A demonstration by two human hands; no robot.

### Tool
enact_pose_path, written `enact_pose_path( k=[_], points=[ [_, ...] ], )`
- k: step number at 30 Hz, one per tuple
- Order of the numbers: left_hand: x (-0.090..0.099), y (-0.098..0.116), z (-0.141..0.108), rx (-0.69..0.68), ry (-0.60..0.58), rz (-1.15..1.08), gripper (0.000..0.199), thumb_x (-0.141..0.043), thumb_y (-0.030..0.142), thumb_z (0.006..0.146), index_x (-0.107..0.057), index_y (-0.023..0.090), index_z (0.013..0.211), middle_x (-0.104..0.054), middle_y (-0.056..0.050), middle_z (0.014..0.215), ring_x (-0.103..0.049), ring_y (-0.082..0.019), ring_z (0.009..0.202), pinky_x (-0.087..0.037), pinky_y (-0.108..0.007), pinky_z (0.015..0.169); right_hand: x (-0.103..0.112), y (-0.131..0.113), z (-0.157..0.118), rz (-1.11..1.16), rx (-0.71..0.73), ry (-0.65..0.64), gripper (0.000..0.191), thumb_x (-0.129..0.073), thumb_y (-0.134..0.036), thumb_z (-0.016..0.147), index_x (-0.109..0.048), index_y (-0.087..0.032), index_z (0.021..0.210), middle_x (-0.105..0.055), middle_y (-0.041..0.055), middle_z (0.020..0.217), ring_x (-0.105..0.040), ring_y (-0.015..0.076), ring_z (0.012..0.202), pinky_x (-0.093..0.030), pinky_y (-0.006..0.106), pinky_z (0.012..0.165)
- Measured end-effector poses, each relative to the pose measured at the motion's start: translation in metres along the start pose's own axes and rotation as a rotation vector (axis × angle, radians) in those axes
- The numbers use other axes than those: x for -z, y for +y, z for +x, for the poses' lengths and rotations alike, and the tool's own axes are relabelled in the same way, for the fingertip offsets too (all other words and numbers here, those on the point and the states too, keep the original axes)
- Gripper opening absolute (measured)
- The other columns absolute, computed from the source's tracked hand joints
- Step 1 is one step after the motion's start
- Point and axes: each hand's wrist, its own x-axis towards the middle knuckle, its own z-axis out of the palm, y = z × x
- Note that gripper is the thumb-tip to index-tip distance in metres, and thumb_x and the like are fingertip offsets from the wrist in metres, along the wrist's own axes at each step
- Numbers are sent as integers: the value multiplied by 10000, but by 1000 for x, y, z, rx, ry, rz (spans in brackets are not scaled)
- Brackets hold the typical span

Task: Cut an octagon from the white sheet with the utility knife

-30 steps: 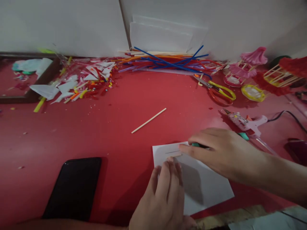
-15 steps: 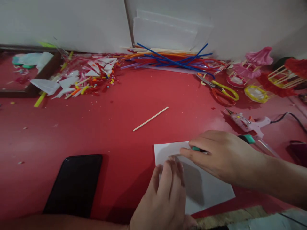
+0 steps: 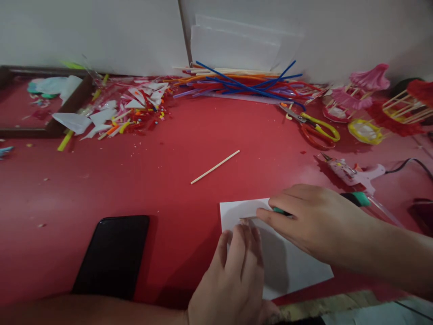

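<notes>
In my right hand (image 3: 311,221) is a knife with a green and black handle (image 3: 359,198); the grip closes around it. Its thin blade (image 3: 250,218) points left, low over a white sheet of paper (image 3: 304,266). My left hand (image 3: 233,271) rests on the sheet with its fingers bunched together. A small pale tip (image 3: 244,221) shows at those fingertips, touching or very near the blade; the rest of it is hidden. Beyond the paper, a thin wooden stick (image 3: 215,167) lies on the red table (image 3: 176,149).
A black phone (image 3: 111,257) lies at the left. Scissors (image 3: 320,128) and a corded glue gun (image 3: 352,171) are at the right, near stick-and-clay models (image 3: 365,99). Pipe cleaners (image 3: 243,83) line the wall. Scraps (image 3: 131,113) and a brown frame (image 3: 30,132) occupy the back left.
The whole view has shifted slightly, so things appear a little further right. Both hands keep nearly the same pose over the paper.
</notes>
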Motion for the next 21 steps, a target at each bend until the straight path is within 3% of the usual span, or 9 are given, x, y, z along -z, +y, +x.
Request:
enact_pose_path(
  k=[21],
  points=[
    [2,2,3,12,-15,7,759,-380,638,944,-573,-4,1299,-608,-219,1300,-517,-330,1206,-471,-419,961,2,5,-8,-40,29,7,308,-524,-72,761,-644,-211,1008,-620,3,743,-523,175,608,-261,338,595]
  ],
)
